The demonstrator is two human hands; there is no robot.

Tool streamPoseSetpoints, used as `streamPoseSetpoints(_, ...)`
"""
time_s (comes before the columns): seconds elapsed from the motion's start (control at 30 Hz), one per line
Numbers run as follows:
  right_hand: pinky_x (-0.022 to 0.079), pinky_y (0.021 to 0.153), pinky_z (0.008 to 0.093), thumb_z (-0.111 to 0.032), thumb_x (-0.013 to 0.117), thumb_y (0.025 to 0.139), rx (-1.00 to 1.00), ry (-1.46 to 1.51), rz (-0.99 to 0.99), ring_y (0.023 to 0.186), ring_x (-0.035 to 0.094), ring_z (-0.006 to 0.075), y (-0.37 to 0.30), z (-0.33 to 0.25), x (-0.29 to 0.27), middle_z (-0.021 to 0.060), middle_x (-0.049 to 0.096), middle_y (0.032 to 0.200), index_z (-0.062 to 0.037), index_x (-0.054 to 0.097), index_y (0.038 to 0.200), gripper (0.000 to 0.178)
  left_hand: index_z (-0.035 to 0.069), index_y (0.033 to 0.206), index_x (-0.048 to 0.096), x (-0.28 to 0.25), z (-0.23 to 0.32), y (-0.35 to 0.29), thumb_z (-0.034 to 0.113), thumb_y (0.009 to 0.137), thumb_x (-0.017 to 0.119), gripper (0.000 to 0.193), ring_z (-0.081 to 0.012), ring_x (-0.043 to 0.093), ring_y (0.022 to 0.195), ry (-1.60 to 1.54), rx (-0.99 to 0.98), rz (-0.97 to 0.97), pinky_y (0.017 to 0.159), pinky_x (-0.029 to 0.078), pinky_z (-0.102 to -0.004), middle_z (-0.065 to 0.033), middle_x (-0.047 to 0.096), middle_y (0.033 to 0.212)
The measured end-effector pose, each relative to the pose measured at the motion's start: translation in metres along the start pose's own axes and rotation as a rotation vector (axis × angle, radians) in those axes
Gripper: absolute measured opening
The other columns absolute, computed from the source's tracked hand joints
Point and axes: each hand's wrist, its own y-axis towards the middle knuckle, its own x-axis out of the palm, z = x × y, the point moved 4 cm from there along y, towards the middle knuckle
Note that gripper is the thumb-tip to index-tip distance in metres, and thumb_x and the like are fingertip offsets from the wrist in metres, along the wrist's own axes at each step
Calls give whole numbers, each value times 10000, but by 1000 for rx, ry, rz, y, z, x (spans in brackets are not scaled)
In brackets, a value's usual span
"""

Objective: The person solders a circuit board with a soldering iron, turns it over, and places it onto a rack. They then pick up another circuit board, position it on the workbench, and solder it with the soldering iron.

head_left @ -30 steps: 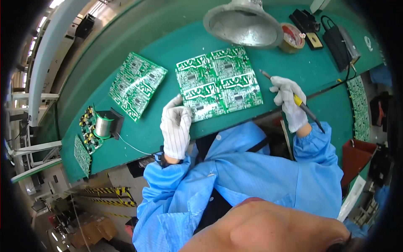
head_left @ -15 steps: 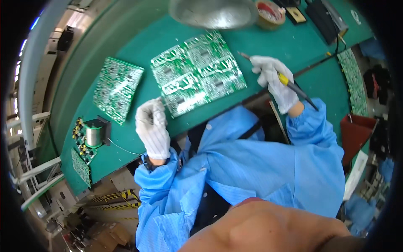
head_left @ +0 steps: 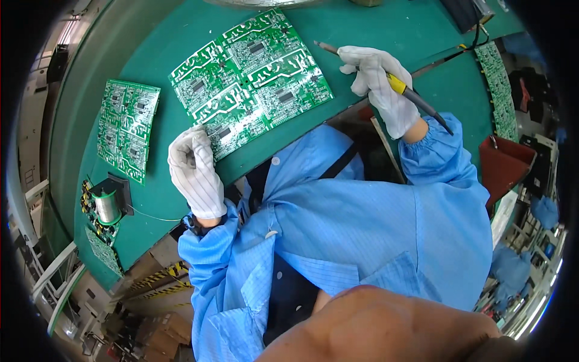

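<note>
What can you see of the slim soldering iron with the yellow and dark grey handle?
The slim soldering iron with the yellow and dark grey handle slants through the white gloved right hand, which hides its midsection. Its narrow, metallic-looking tip points up and left, apart from the large green circuit panel; behind the yellow band, the dark rear tapers.

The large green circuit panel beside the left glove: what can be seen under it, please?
Green tabletop shows around the large circuit panel, so it seems to be underneath. The area directly below is covered, and the left hand hides part of one edge.
</note>
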Motion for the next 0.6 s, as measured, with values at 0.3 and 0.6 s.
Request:
streamPoseSetpoints(0.3, 479, 647, 212, -298, 449, 1081, 36, -38, 80, 699, 537, 59, -2, -2, 0, 96, 680, 1030, 33, 617, 1248, 407, -42, 1102, 603, 2, -1, -1, 216, 993, 641, 283, -122, 594, 903, -15, 65, 12, 839, 508, -273, -94, 637, 1068)
streamPoseSetpoints(0.6, 478, 643, 205, -301, 457, 1079, 69, -29, 85, 694, 534, 55, -2, 0, 0, 98, 685, 1005, 34, 604, 1273, 414, -19, 1061, 624, 2, -1, 0, 234, 978, 664, 270, -120, 598, 844, 7, 99, 43, 789, 503, -272, -83, 658, 1037)
